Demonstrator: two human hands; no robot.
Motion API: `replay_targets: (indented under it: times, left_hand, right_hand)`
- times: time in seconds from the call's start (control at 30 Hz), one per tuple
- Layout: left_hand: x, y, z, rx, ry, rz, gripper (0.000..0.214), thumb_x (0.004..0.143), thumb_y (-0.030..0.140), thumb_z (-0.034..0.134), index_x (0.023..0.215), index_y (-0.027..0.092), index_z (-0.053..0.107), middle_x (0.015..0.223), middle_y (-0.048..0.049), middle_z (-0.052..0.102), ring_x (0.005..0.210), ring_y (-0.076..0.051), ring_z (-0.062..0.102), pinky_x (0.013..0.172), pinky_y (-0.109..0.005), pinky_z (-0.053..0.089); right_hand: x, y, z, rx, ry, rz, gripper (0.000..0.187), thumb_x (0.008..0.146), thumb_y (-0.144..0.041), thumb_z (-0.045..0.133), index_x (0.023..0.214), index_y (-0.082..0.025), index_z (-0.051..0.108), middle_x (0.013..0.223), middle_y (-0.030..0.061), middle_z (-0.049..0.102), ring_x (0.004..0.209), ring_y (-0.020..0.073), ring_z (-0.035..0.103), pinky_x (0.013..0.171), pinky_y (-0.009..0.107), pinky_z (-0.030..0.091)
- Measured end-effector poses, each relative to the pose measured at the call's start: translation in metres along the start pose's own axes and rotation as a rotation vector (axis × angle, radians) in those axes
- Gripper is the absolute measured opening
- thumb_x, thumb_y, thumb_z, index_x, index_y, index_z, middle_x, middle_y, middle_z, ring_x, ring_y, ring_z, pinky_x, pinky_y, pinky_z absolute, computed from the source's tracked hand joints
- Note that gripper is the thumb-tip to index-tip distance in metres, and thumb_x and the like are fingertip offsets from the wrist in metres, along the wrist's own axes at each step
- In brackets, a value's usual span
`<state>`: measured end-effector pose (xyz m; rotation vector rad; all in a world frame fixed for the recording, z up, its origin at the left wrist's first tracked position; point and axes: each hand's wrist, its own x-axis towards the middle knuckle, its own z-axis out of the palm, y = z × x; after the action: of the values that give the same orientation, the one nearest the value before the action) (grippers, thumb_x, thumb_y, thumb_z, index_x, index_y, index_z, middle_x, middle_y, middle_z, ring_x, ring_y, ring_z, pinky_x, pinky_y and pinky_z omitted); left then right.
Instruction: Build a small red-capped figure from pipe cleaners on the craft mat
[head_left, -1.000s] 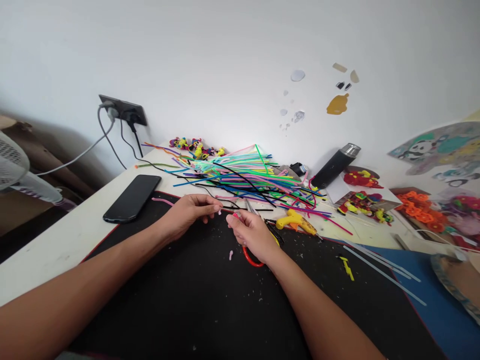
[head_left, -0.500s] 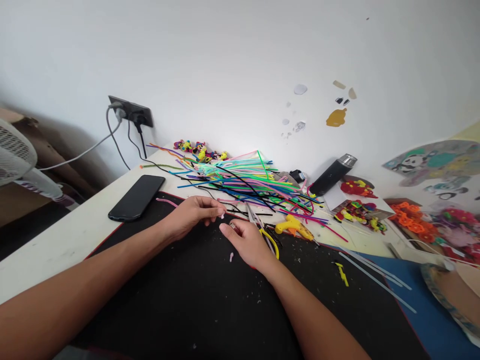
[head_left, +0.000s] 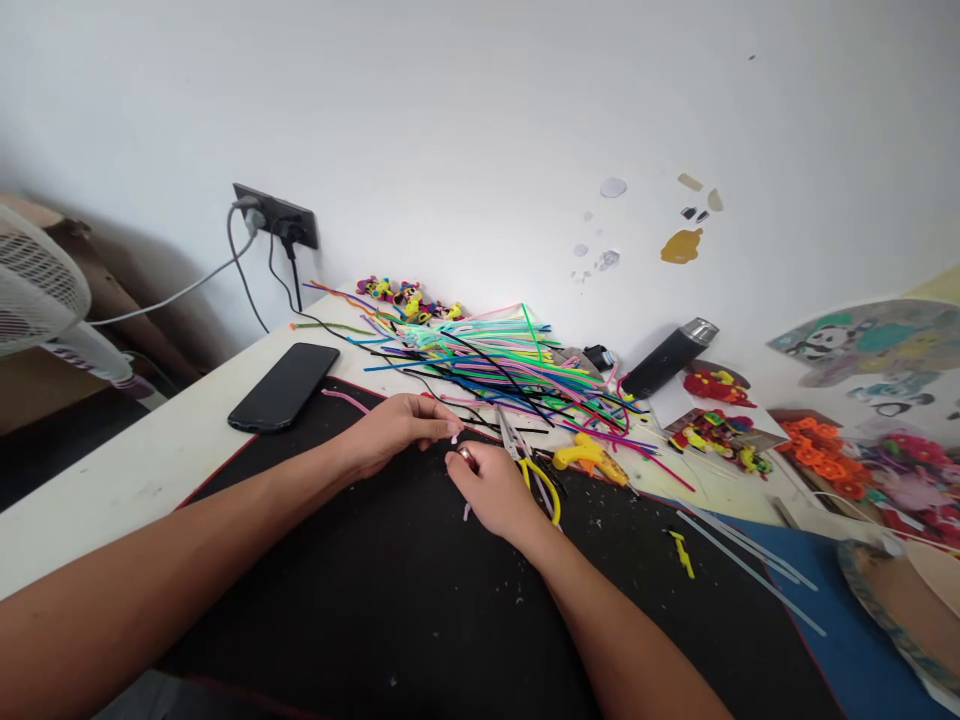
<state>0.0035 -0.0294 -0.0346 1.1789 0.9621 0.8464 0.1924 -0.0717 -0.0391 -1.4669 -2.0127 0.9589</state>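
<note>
My left hand (head_left: pixel 394 430) rests on the black mat (head_left: pixel 337 600) with its fingertips pinched on a small pink pipe-cleaner piece (head_left: pixel 454 437). My right hand (head_left: pixel 495 490) lies just right of it, fingers curled, thumb close to the left fingertips. What the right hand holds is hidden. Metal blades with yellow handles (head_left: pixel 534 470) lie against its far side. Another short pink piece (head_left: pixel 466 512) lies on the mat beside the right hand.
A heap of coloured pipe cleaners (head_left: pixel 502 365) lies behind the hands. Around it are a yellow glue gun (head_left: pixel 589 455), a black phone (head_left: pixel 285 385), a black flask (head_left: pixel 664 358), glue sticks (head_left: pixel 750 570), small craft figures (head_left: pixel 720 430) and a fan (head_left: pixel 37 295) at the left.
My right hand has dropped from a raised position onto the mat and moved closer to my left fingertips. The red handle seen under it earlier is out of sight.
</note>
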Motion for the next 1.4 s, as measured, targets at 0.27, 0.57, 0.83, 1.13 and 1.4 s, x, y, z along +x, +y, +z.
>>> replay_targets:
  times: [0.27,0.57,0.83,1.13,1.4]
  left_hand:
    - [-0.0005,0.0001,0.002,0.001,0.014,0.002,0.024,0.065,0.037,0.087,0.076,0.017,0.083,0.08,-0.0065,0.073,0.066,-0.013,0.047,0.056,-0.026,0.033]
    - [0.0004,-0.003,0.0019,-0.011,0.019,0.002,0.024,0.066,0.038,0.088,0.077,0.017,0.083,0.08,-0.0059,0.072,0.065,-0.012,0.044,0.057,-0.025,0.032]
    - [-0.0024,0.001,0.006,0.014,0.019,-0.006,0.027,0.065,0.041,0.088,0.076,0.017,0.081,0.081,-0.0067,0.073,0.067,-0.014,0.048,0.057,-0.025,0.033]
    - [-0.0019,0.0002,0.0052,0.014,0.02,-0.001,0.027,0.066,0.041,0.088,0.076,0.016,0.081,0.081,-0.0067,0.072,0.068,-0.014,0.048,0.057,-0.026,0.033]
    - [-0.0006,-0.0023,0.0043,0.003,0.015,0.0,0.026,0.067,0.04,0.087,0.076,0.017,0.081,0.082,-0.0062,0.072,0.066,-0.013,0.046,0.057,-0.026,0.033]
  right_hand:
    - [0.0015,0.0038,0.0023,0.003,0.008,-0.002,0.036,0.094,-0.035,0.052,0.064,-0.021,0.039,0.057,-0.0062,0.04,0.055,0.0118,0.036,0.055,0.03,0.022]
    - [0.0012,0.0006,0.0028,-0.04,0.003,0.02,0.035,0.094,-0.035,0.052,0.064,-0.021,0.04,0.057,-0.0061,0.041,0.055,0.0118,0.036,0.054,0.03,0.021]
    - [0.0016,-0.0003,0.0022,-0.052,-0.005,0.017,0.035,0.095,-0.035,0.052,0.064,-0.021,0.041,0.057,-0.0056,0.042,0.055,0.0122,0.037,0.054,0.03,0.021]
    - [0.0016,0.0009,0.0029,-0.037,-0.005,0.021,0.035,0.094,-0.035,0.052,0.064,-0.021,0.04,0.057,-0.0054,0.042,0.055,0.0121,0.037,0.054,0.03,0.021]
    - [0.0016,0.0005,0.0024,-0.047,-0.005,0.032,0.037,0.094,-0.036,0.053,0.064,-0.021,0.039,0.057,-0.0056,0.041,0.055,0.012,0.036,0.054,0.03,0.021]
